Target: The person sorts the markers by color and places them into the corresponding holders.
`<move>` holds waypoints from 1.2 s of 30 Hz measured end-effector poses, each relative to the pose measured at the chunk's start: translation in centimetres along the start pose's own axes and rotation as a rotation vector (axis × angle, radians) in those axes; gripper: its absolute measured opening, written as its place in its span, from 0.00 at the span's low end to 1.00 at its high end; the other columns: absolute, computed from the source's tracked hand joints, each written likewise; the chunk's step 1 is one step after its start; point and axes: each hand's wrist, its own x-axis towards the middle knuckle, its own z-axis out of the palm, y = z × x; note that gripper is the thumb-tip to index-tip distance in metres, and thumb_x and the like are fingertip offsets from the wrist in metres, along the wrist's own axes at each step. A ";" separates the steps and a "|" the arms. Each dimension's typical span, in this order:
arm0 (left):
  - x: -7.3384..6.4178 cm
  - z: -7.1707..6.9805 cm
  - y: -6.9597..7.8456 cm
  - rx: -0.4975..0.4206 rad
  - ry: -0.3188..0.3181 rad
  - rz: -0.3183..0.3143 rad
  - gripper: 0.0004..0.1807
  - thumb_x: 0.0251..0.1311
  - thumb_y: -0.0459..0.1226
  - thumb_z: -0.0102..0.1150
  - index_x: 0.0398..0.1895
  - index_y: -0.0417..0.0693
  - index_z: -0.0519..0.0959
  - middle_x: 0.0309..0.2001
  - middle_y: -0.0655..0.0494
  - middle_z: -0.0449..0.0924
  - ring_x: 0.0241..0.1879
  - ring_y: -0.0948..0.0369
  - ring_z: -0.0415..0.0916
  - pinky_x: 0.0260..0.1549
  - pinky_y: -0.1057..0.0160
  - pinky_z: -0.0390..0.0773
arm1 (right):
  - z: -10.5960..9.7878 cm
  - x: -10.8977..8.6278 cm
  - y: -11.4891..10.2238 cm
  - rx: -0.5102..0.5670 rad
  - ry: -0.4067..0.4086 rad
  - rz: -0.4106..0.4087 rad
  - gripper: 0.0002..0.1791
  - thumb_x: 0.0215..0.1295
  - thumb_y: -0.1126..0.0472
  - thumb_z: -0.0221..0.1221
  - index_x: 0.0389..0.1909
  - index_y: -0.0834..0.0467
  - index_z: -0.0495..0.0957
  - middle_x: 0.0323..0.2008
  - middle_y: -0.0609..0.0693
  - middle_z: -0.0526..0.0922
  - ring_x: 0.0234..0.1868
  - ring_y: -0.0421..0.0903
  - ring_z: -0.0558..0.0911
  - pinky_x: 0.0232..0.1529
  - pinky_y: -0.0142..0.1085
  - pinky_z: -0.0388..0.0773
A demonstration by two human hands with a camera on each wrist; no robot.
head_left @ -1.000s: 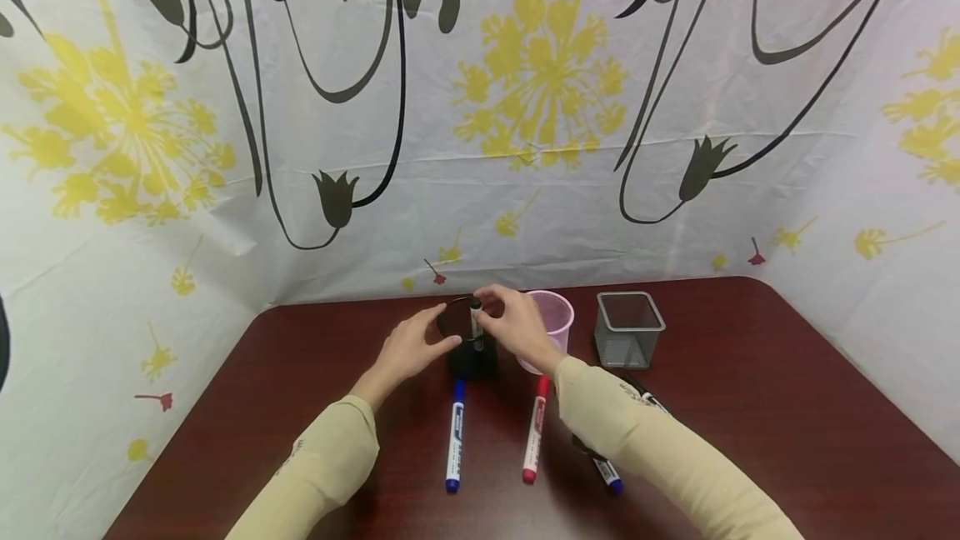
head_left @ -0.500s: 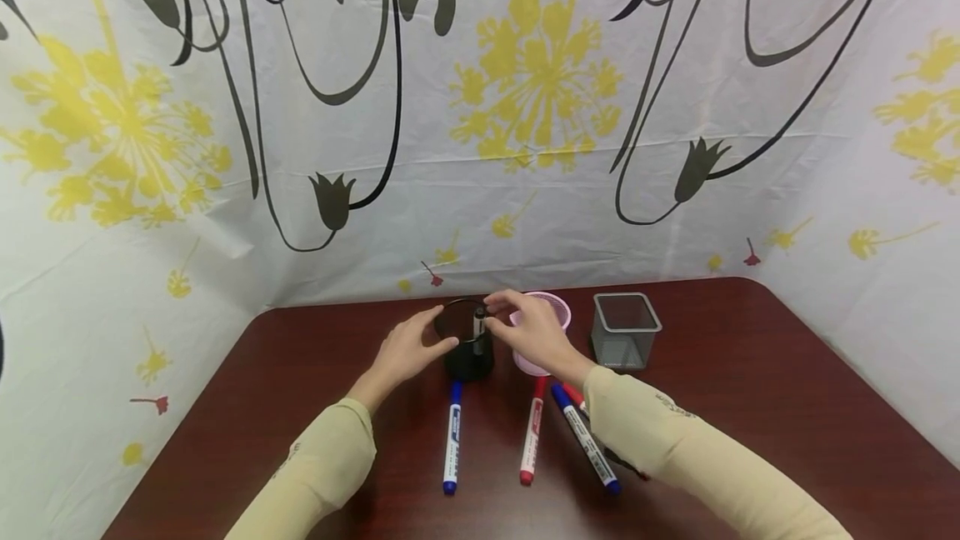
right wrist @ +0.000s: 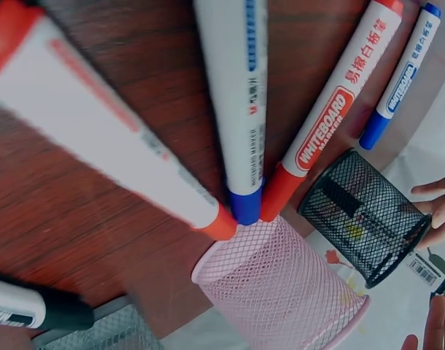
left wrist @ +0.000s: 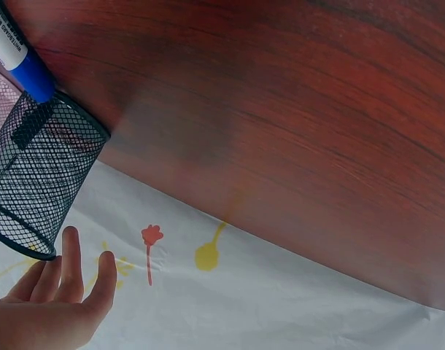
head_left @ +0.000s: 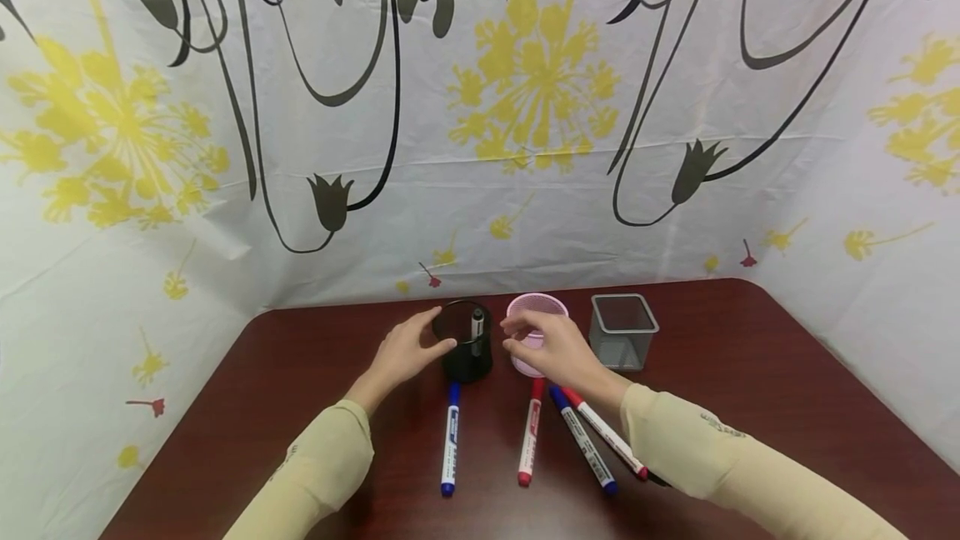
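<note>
My left hand (head_left: 401, 352) is at the left side of the black mesh pen cup (head_left: 468, 365), thumb and index finger spread at its rim. In the left wrist view, its fingertips lie at the rim with the fingers loosely extended. A black-capped whiteboard marker (head_left: 477, 327) stands inside that cup, its top above the rim. My right hand (head_left: 555, 348) hovers in front of the pink mesh cup (head_left: 536, 300), apart from the marker and holding nothing. Its fingers are loosely bent in the head view; only fingertips (right wrist: 434, 324) show in the right wrist view.
A grey square mesh holder (head_left: 624, 340) stands right of the pink cup. Nearer lie a blue marker (head_left: 450, 440), a red marker (head_left: 531, 436), a second blue marker (head_left: 585, 440) and a second red marker (head_left: 611, 436). A black-capped marker (right wrist: 25, 306) lies by the grey holder.
My right hand has let go of the black-capped marker, now standing in the black cup, and moved right to the pink cup. My left hand has stayed at the rim.
</note>
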 end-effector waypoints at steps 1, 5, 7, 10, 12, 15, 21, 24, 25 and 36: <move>0.0 0.0 0.0 0.001 0.000 0.002 0.36 0.51 0.53 0.57 0.62 0.47 0.63 0.59 0.49 0.64 0.56 0.52 0.61 0.51 0.49 0.60 | -0.2 -0.2 0.0 -0.002 -0.002 -0.002 0.10 0.50 0.60 0.64 0.35 0.54 0.80 0.30 0.43 0.81 0.32 0.37 0.78 0.38 0.39 0.73; 0.0 -0.1 -0.1 0.009 0.009 0.016 0.36 0.51 0.53 0.57 0.61 0.46 0.64 0.58 0.48 0.65 0.56 0.51 0.62 0.51 0.50 0.61 | -0.7 -0.6 0.1 -0.024 -0.002 -0.029 0.09 0.49 0.60 0.63 0.34 0.53 0.80 0.29 0.41 0.81 0.31 0.36 0.78 0.36 0.39 0.73; 0.0 -0.1 -0.1 0.008 0.013 0.022 0.36 0.51 0.53 0.57 0.61 0.45 0.64 0.58 0.48 0.65 0.55 0.51 0.63 0.51 0.50 0.61 | -0.8 -0.7 0.1 -0.036 0.003 -0.046 0.08 0.49 0.61 0.62 0.33 0.54 0.80 0.28 0.40 0.80 0.31 0.36 0.78 0.35 0.38 0.73; -0.1 -0.2 -0.1 0.000 0.013 0.024 0.36 0.51 0.53 0.57 0.61 0.45 0.64 0.58 0.48 0.65 0.55 0.51 0.63 0.52 0.50 0.60 | -1.1 -0.9 0.3 -0.047 0.013 -0.058 0.08 0.49 0.62 0.62 0.32 0.55 0.80 0.27 0.39 0.80 0.30 0.37 0.78 0.33 0.37 0.73; -0.1 -0.1 -0.1 -0.004 0.011 0.023 0.36 0.51 0.53 0.57 0.61 0.46 0.64 0.58 0.48 0.65 0.55 0.51 0.63 0.52 0.49 0.60 | -1.2 -1.0 0.3 -0.036 0.013 -0.059 0.07 0.49 0.62 0.62 0.32 0.55 0.80 0.27 0.39 0.80 0.30 0.37 0.78 0.33 0.37 0.73; 0.0 -0.1 -0.1 -0.005 0.009 0.017 0.36 0.51 0.53 0.57 0.61 0.46 0.64 0.58 0.48 0.65 0.55 0.51 0.63 0.51 0.50 0.60 | -1.5 -1.3 0.1 -0.026 0.006 -0.057 0.08 0.50 0.61 0.63 0.33 0.54 0.79 0.28 0.41 0.80 0.30 0.38 0.78 0.32 0.37 0.73; 0.0 0.0 -0.1 -0.006 0.008 0.009 0.36 0.51 0.53 0.57 0.61 0.47 0.64 0.58 0.49 0.65 0.55 0.52 0.63 0.51 0.50 0.61 | -2.0 -1.9 0.1 -0.056 -0.002 -0.065 0.09 0.51 0.60 0.63 0.34 0.54 0.79 0.28 0.40 0.80 0.29 0.36 0.77 0.28 0.32 0.72; 0.1 0.0 0.0 -0.005 0.007 0.010 0.36 0.51 0.53 0.57 0.61 0.47 0.64 0.58 0.48 0.65 0.55 0.52 0.63 0.51 0.49 0.61 | -2.1 -2.1 0.2 -0.073 0.001 -0.075 0.09 0.50 0.60 0.63 0.35 0.54 0.79 0.29 0.41 0.80 0.29 0.35 0.76 0.25 0.30 0.70; 0.1 0.0 0.0 -0.006 0.007 0.010 0.36 0.51 0.53 0.57 0.61 0.46 0.64 0.58 0.48 0.65 0.55 0.52 0.63 0.51 0.49 0.60 | -2.1 -2.1 0.2 -0.074 0.001 -0.078 0.09 0.50 0.61 0.63 0.35 0.54 0.79 0.29 0.41 0.80 0.28 0.35 0.76 0.24 0.29 0.69; 0.0 0.0 0.0 -0.009 0.007 0.015 0.36 0.51 0.53 0.57 0.61 0.46 0.64 0.58 0.47 0.65 0.56 0.51 0.61 0.52 0.49 0.60 | -2.4 -2.6 0.1 -0.075 0.000 -0.073 0.09 0.50 0.61 0.63 0.35 0.54 0.79 0.29 0.42 0.80 0.26 0.38 0.75 0.22 0.30 0.69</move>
